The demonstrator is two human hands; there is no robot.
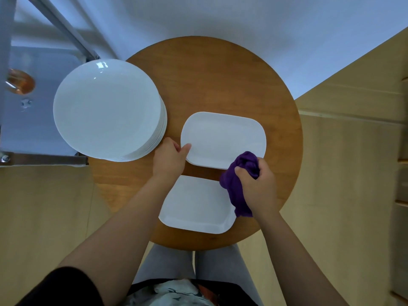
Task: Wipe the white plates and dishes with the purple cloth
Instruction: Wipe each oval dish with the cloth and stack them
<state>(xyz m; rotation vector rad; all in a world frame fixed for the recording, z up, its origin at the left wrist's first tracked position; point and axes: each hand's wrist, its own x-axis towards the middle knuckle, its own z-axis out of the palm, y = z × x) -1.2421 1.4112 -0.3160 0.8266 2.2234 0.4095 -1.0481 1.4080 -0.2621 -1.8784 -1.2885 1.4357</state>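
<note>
- Purple cloth [239, 184]: bunched in the right hand, over the near right corner of the far rectangular dish; its loose tail hangs across the right edge of the near rectangular dish.
- Far left, off the tabletop: a metal frame [55, 21] with a grey surface under it, and a small copper-coloured round object [21, 81] (too blurred to identify).
- Stack of round white plates [108, 109]: on the left side of the round wooden tabletop [220, 80], overhanging its edge. Top plate glossy, with light reflections near its far rim.
- Left hand [170, 157]: just right of the stack, gripping the left edge of the far rectangular dish [223, 138], thumb on top of the rim, fingers curled beneath.
- Near rectangular dish [196, 206]: lies flat at the near edge of the tabletop, partly crossed by the left forearm; a strip of bare wood separates it from the far dish.
- Right hand [258, 186]: fingers closed round the cloth, thumb pressed into the fabric.
- Right of the tabletop: pale wooden floor [353, 173].
</note>
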